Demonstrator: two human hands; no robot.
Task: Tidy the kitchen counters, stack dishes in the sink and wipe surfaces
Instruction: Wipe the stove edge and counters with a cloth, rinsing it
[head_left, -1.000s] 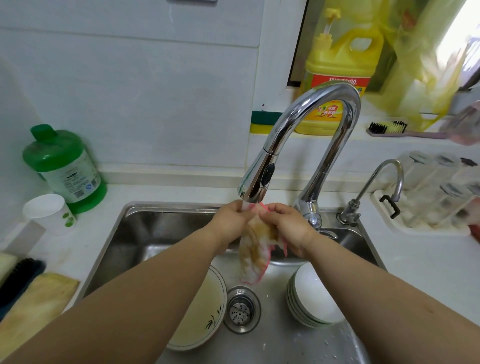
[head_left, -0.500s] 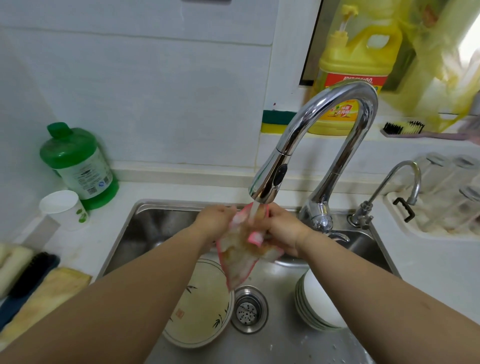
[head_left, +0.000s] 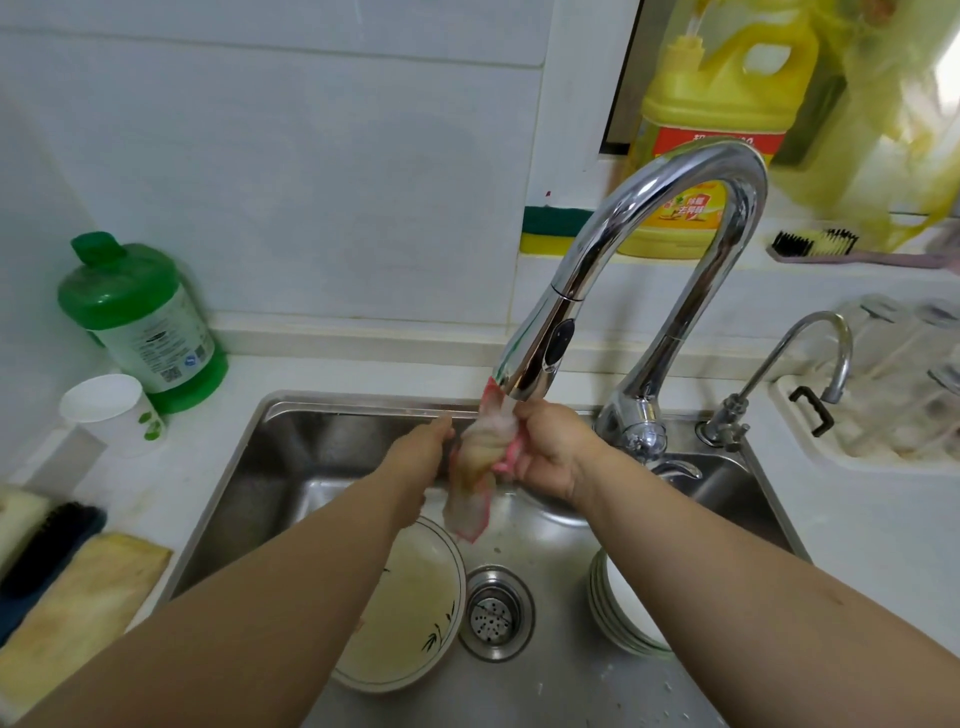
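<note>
Right hand (head_left: 550, 449) grips cloth (head_left: 480, 462) bunched under tap (head_left: 535, 358); left hand (head_left: 421, 457) has let go, fingers straight beside it. Rinsing continues; wiping pending.

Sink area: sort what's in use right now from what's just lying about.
In use: cloth, held by the right hand with the left hand at it; tall faucet; sink; plate; stacked bowls.

Lying about: green bottle, white cup, yellow jug, toothbrush, sponge.
</note>
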